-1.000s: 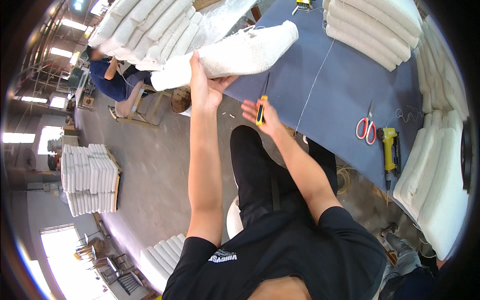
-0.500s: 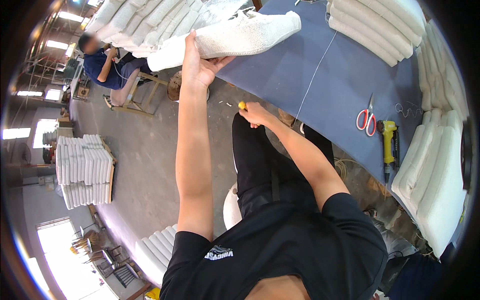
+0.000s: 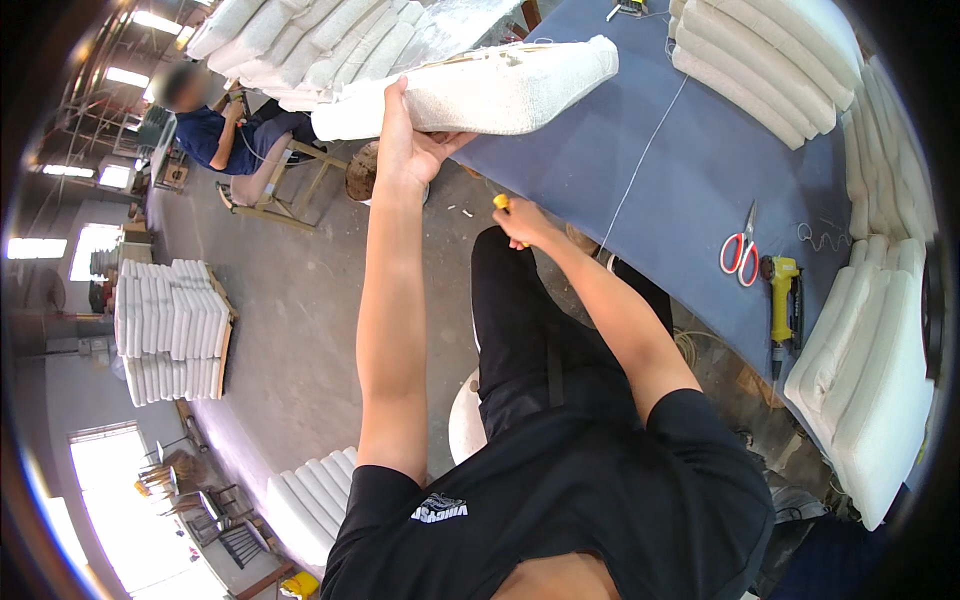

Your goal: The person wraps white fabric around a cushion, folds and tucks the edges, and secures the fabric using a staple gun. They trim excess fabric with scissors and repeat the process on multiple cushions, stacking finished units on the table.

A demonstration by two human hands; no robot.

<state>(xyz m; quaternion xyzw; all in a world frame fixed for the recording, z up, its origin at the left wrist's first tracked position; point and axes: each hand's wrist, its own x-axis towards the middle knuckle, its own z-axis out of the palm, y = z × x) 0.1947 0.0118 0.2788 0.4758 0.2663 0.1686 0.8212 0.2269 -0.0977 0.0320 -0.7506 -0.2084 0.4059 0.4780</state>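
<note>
My left hand grips a white fabric-covered seat cushion from below, thumb along its near side and fingers beneath. The cushion is held up on edge at the blue-grey table's left corner, and a rough strip shows along its top edge. Lower down, above my thigh, my right hand is closed round a tool with a yellow handle; the tool's working end is hidden. Scissors with red and white handles and a yellow-green air stapler lie on the table to the right.
Stacked white cushions stand on the table's far side, at its right edge and at the far left. A seated person works beyond a bucket. More cushions rest on a pallet at left.
The cushion has tilted slightly, showing more of its top edge strip. My right hand has risen a little with the yellow-handled tool. The whole view has shifted slightly.
</note>
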